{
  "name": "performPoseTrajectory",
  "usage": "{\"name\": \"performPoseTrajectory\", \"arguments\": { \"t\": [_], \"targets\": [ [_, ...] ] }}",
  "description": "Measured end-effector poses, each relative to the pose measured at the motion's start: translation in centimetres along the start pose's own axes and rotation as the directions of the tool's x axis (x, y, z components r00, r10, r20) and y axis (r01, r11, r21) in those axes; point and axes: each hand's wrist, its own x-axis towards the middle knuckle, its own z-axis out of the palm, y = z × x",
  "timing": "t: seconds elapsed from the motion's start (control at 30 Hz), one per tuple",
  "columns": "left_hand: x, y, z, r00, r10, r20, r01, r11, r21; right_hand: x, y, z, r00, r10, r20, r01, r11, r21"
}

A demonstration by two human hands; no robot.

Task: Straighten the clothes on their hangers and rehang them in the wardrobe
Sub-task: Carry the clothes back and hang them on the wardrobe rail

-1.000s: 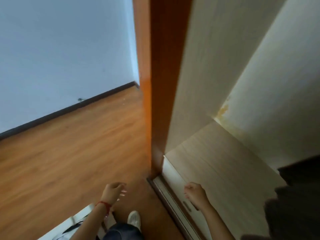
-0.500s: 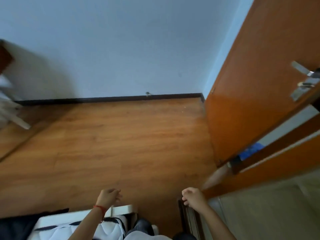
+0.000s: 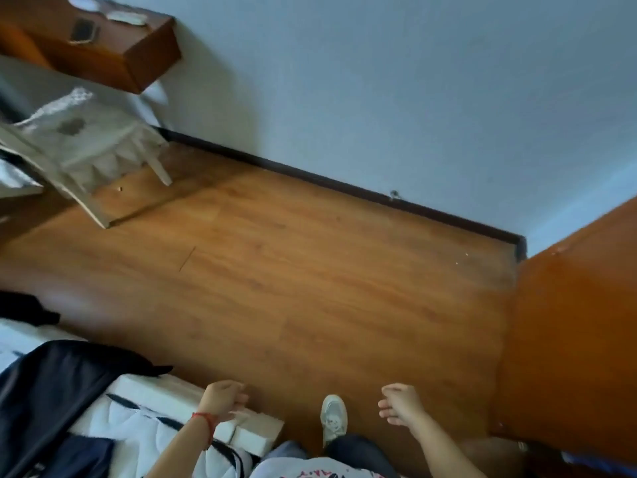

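Observation:
A dark navy garment [image 3: 51,384] lies spread over the corner of a white bed [image 3: 162,398] at the lower left, with another black piece of clothing [image 3: 24,308] further back on the bed. My left hand [image 3: 222,401], a red string on its wrist, hovers over the bed's corner with fingers loosely curled and holds nothing. Above the wooden floor, my right hand [image 3: 400,405] hangs with fingers spread and nothing in it. No hanger shows, and the wardrobe is out of view.
An orange wooden door [image 3: 575,346] stands at the right. A pale wooden chair [image 3: 93,150] with a grey cushion sits at the upper left under a brown wall-mounted desk [image 3: 103,50]. My white shoe [image 3: 332,419] rests on the brown floor [image 3: 310,270].
The view has swung left, from the wardrobe interior past the door to the floor and bed. Both hands stayed low in front of me; the right hand's fingers have uncurled.

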Motion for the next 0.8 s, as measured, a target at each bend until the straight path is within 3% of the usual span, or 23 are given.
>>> {"name": "performPoseTrajectory", "arguments": {
  "t": [0.23, 0.57, 0.8],
  "targets": [
    [1.6, 2.6, -2.6, 0.985, -0.122, -0.120, 0.093, 0.971, -0.220, 4.4, -12.7, -1.3, 0.989, -0.138, 0.050, 0.145, 0.964, -0.224],
    [6.9, 6.1, -9.0, 0.930, -0.331, -0.161, 0.187, 0.802, -0.567, 8.8, -34.5, 10.5, 0.927, -0.300, 0.225, 0.367, 0.848, -0.383],
    [12.0, 16.4, -19.5, 0.932, -0.263, -0.249, 0.040, 0.759, -0.650, 9.0, -48.3, 20.1, 0.901, -0.332, 0.279, 0.428, 0.783, -0.452]
  ]
}}
